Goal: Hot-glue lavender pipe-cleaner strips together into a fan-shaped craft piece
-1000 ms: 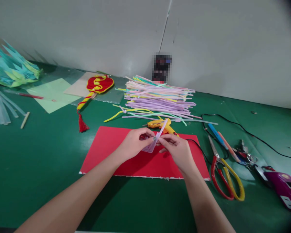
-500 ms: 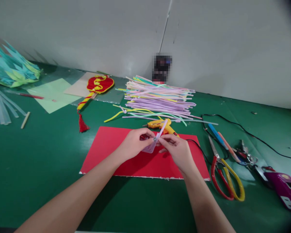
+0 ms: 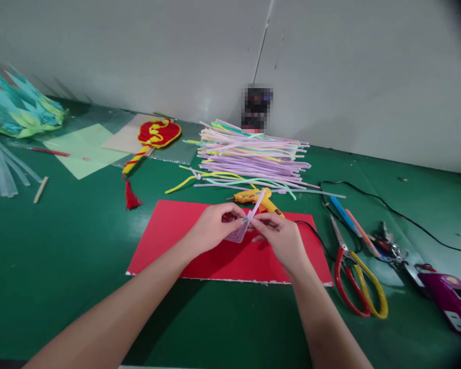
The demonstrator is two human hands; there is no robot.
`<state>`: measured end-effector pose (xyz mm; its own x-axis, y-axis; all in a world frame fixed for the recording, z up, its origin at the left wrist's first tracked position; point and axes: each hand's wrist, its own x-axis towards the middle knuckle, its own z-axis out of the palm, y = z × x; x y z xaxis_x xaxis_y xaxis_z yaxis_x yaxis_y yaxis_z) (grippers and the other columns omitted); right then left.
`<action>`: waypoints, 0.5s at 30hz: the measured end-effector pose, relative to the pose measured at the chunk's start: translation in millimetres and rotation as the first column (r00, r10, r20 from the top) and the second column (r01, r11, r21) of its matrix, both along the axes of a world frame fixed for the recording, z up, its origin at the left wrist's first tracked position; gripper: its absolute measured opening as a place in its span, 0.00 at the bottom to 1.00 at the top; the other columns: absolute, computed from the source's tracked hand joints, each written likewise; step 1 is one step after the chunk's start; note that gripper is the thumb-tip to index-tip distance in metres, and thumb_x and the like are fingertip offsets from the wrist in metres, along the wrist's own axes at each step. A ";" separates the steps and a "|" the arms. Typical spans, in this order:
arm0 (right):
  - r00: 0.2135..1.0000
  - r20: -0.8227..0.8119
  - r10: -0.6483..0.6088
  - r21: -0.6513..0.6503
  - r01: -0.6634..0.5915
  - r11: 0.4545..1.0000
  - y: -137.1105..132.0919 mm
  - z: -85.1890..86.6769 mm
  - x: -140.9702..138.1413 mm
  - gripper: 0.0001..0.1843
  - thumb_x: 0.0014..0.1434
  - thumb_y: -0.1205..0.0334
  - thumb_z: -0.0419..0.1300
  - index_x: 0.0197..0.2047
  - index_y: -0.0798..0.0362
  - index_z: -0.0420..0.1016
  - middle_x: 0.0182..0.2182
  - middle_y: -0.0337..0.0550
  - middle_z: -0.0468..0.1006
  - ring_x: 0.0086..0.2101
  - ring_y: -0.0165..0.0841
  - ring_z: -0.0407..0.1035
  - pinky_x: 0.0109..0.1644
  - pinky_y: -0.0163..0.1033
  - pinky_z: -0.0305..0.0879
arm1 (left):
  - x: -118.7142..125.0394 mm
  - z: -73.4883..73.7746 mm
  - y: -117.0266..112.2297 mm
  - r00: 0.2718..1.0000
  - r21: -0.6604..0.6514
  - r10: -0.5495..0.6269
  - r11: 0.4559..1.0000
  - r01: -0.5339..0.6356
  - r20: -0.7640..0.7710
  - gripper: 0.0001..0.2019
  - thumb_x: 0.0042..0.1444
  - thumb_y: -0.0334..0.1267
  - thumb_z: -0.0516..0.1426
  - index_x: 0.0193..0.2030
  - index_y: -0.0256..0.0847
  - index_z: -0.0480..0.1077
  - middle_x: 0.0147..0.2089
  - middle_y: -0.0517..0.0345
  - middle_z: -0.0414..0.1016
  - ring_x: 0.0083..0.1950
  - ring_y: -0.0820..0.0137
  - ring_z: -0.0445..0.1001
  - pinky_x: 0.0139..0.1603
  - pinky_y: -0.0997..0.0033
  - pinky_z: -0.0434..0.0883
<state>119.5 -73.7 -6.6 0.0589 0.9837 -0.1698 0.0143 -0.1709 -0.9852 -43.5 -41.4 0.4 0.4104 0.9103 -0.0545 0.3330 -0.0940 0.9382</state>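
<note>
Both hands meet over a red board [image 3: 211, 264], pinching a small shape of bent lilac pipe cleaners [image 3: 236, 236]. My left hand [image 3: 219, 225] is closed on its left side, the fingertips near a small shiny dot. With thumb and forefinger, my right hand [image 3: 278, 237] grips the right side, where one lilac end sticks up. Part of the shape is hidden by the fingers. Just behind the hands lies a yellow hot glue gun [image 3: 249, 196], partly covered by the upright end.
Behind lies a pile of pastel pipe cleaners [image 3: 253, 154]. At left are a red and yellow fan [image 3: 159, 134], green paper [image 3: 85, 151] and glue sticks [image 3: 0, 166]. On the right are scissors [image 3: 343, 251], a blue pen-like tool [image 3: 346, 215], a purple tool [image 3: 445, 292] and a black cord [image 3: 399, 218].
</note>
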 end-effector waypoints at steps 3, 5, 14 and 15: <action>1.000 0.006 0.003 -0.001 -0.003 1.000 -0.3 -0.5 0.4 0.11 0.46 0.56 0.64 0.31 0.54 0.76 0.25 0.41 0.77 0.27 0.33 0.74 0.26 0.34 0.74 | -0.3 -0.3 -0.2 1.000 -0.003 -0.001 1.000 0.001 0.009 0.05 0.52 0.36 0.55 0.33 0.39 0.71 0.34 0.59 0.75 0.35 0.71 0.71 0.37 0.72 0.68; 1.000 0.006 0.008 -0.006 -0.008 1.000 -0.4 -0.5 0.7 0.11 0.46 0.56 0.64 0.31 0.54 0.76 0.25 0.41 0.77 0.28 0.32 0.74 0.26 0.34 0.74 | -0.3 -0.3 -0.3 1.000 -0.005 -0.003 1.000 0.003 0.015 0.05 0.52 0.36 0.55 0.33 0.39 0.71 0.34 0.59 0.75 0.35 0.71 0.71 0.37 0.72 0.68; 1.000 -0.003 0.006 0.005 -0.006 1.000 0.1 -1.2 0.6 0.11 0.46 0.56 0.64 0.31 0.54 0.76 0.26 0.41 0.78 0.28 0.33 0.74 0.26 0.34 0.75 | 0.3 0.2 0.2 1.000 0.003 -0.005 1.000 0.005 0.010 0.05 0.52 0.36 0.55 0.33 0.39 0.71 0.34 0.58 0.75 0.35 0.71 0.72 0.38 0.72 0.68; 1.000 -0.008 0.005 0.003 -0.005 1.000 0.3 -1.6 0.5 0.11 0.46 0.56 0.64 0.31 0.54 0.76 0.26 0.41 0.77 0.28 0.32 0.74 0.26 0.34 0.75 | 0.2 0.2 0.1 1.000 0.003 -0.006 1.000 0.006 0.009 0.05 0.52 0.36 0.55 0.33 0.39 0.71 0.34 0.58 0.75 0.35 0.71 0.72 0.38 0.71 0.68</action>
